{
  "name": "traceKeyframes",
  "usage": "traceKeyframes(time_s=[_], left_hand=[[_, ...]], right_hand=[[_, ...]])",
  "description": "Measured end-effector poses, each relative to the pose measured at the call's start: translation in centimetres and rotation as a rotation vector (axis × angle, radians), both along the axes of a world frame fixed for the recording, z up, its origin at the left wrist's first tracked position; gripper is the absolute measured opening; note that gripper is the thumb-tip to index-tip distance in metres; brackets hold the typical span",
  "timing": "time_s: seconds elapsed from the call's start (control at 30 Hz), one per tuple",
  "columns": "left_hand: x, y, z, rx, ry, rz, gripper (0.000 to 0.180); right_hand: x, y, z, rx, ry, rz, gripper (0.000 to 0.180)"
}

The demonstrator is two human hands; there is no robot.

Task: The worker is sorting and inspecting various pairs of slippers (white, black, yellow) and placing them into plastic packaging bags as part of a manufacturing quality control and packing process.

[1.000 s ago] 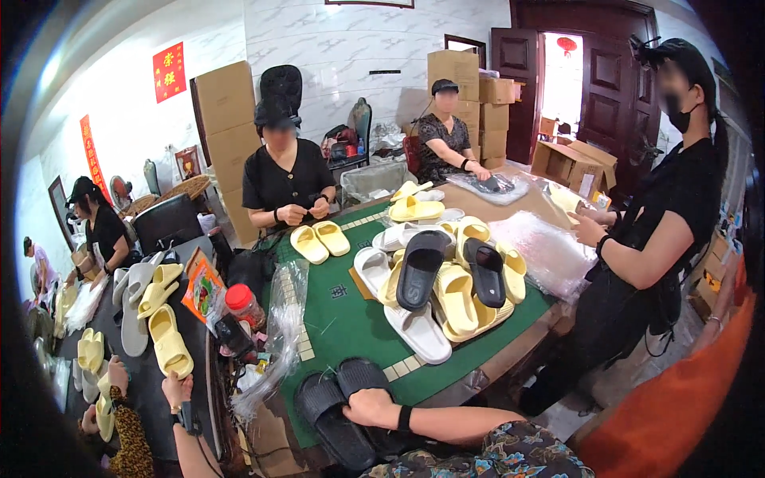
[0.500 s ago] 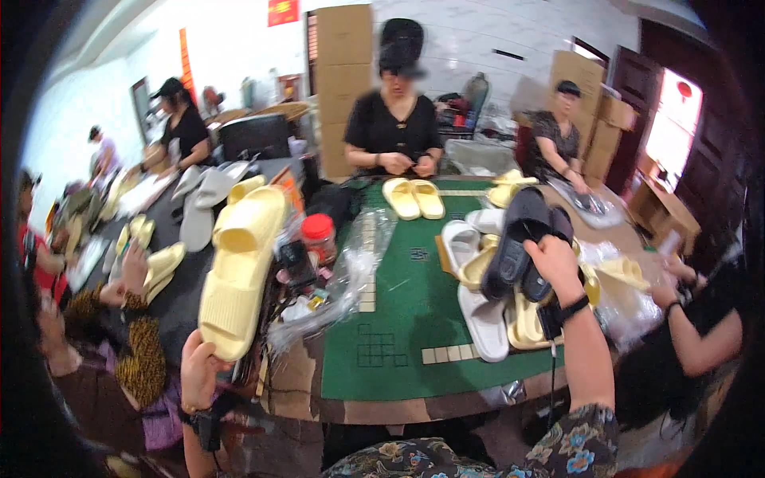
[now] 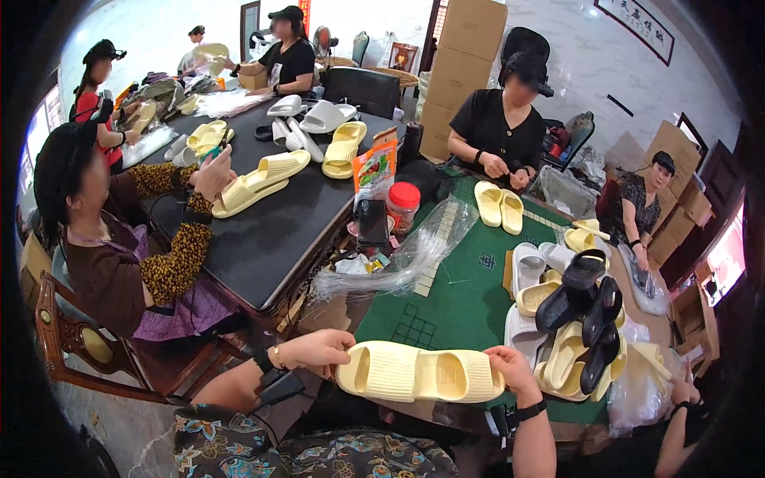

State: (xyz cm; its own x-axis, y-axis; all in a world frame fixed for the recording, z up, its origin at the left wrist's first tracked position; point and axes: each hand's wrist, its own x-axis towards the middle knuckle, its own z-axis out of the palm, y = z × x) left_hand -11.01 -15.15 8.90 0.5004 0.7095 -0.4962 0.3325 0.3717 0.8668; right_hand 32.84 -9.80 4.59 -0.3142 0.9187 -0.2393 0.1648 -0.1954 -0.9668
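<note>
A pair of pale yellow slide slippers (image 3: 381,371) is held level in front of my body, just off the near edge of the green-topped table (image 3: 390,338). The two lie end to end and overlap, with their ribbed straps toward the outer ends. My left hand (image 3: 325,350) grips the left end between thumb and fingers, and my right hand (image 3: 514,371) grips the right end. Close beyond my right hand is a heap of slippers: black ones (image 3: 558,307) on top, with grey-white ones (image 3: 526,268) and yellow ones (image 3: 564,356) around and beneath.
Another yellow pair (image 3: 500,207) lies across the table, near a co-worker (image 3: 506,119). Clear plastic bags (image 3: 434,247), a red-lidded jar (image 3: 403,205) and a black-topped table (image 3: 267,239) with more slippers are left. A seated co-worker (image 3: 103,231) is at that table. Plastic wrap (image 3: 633,398) lies right.
My right hand has left the black slippers, which now lie on the heap. My left hand has lowered the yellow slippers, and both hands now hold them. The view has swung left.
</note>
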Motion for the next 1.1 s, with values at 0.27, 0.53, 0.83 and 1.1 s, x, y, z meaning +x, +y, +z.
traceKeyframes(time_s=[0.27,0.53,0.83,1.1], left_hand=[[2.9,-1.0,-4.4,-0.154,-0.16,0.208,0.033],[8.6,-0.1,-4.9,0.752,0.392,-0.247,0.034],[11.3,8.3,-4.3,1.311,0.597,-0.3,0.049],[14.7,10.0,-5.9,1.393,0.452,-0.633,0.042]], right_hand=[[2.1,-2.2,-3.4,0.183,-0.143,-0.502,0.016],[1.0,-5.8,-5.5,0.067,-0.605,-0.163,0.035],[1.7,-6.1,-7.2,0.256,-0.594,-0.406,0.021],[0.0,-7.0,-6.8,0.329,-0.629,-0.288,0.024]])
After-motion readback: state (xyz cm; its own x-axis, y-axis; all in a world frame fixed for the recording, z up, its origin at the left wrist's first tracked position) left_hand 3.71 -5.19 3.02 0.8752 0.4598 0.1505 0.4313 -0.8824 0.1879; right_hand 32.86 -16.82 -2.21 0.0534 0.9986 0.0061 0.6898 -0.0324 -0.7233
